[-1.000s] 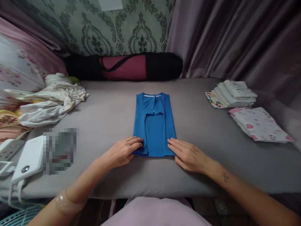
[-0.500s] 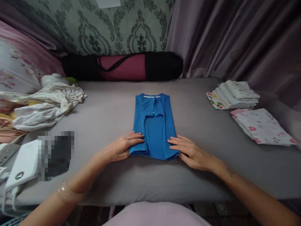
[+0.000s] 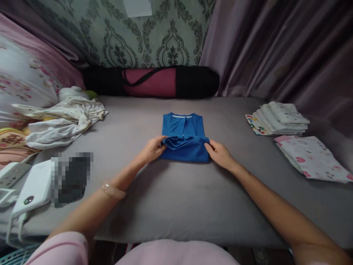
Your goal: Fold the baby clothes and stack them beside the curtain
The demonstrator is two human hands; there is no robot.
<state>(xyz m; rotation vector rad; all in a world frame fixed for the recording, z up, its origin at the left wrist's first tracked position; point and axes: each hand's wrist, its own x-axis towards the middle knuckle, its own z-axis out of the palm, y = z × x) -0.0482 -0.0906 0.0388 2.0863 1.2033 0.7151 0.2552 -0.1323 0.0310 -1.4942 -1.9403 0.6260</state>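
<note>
Here's the blue shirt [image 3: 183, 127] at the middle of the grey bed sheet [image 3: 176, 206], its lower part doubled up towards the neckline! The left hand [image 3: 154, 149] pinches the turned-up edge at one side, and the right hand [image 3: 220, 152] grips the opposite end of that same edge. Over by the sheet's right edge sit the folded white cloths [image 3: 285, 117], and beside the left edge, a white power bank [image 3: 35, 186].

Bare grey sheet [image 3: 176, 206] lies open between garment [image 3: 184, 152] and near edge.
</note>
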